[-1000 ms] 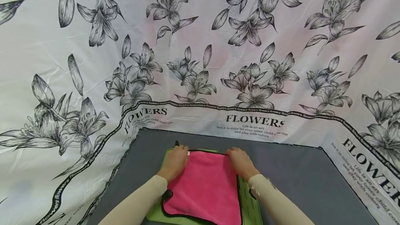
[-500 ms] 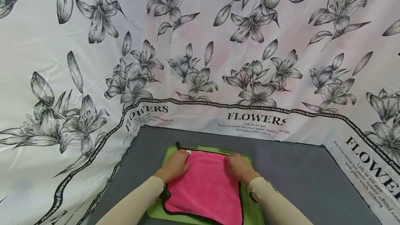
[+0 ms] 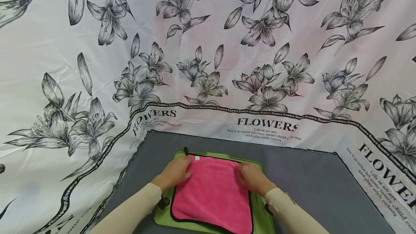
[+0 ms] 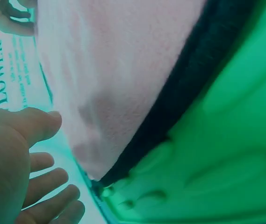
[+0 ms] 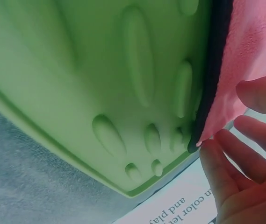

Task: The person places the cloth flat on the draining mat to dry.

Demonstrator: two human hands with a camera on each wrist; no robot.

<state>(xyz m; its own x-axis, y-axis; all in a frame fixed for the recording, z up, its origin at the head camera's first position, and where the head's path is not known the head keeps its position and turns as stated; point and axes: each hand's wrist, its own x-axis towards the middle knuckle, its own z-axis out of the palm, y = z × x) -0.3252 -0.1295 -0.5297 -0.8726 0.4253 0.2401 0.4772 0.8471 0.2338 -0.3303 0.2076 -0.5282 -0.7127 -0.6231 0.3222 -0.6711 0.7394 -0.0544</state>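
Observation:
A pink cloth (image 3: pixel 211 190) with dark edging lies spread over a green ribbed board (image 3: pixel 264 212). Near the cloth's top left corner, a white tag (image 3: pixel 196 158) shows, and a black loop (image 3: pixel 186 151) sticks out at that corner. My left hand (image 3: pixel 175 172) is over the board's upper left edge; in the left wrist view its thumb and fingers (image 4: pixel 53 182) are apart, with nothing between them. At the upper right corner is my right hand (image 3: pixel 254 178). The right wrist view has its loosely bent fingers (image 5: pixel 249 154) close to the cloth corner; whether they touch it I cannot tell.
The board lies on a dark grey surface (image 3: pixel 308 183), which extends widely to the right. White fabric (image 3: pixel 208 82) with flower prints and lettering hangs behind and on both sides. Dark pieces (image 3: pixel 164 202) sit at both wrists.
Both hands have drawn back from the far edge towards me. The left hand has also slid left, away from the cloth, baring the tag corner. The cloth's far edge now lies flat on the board.

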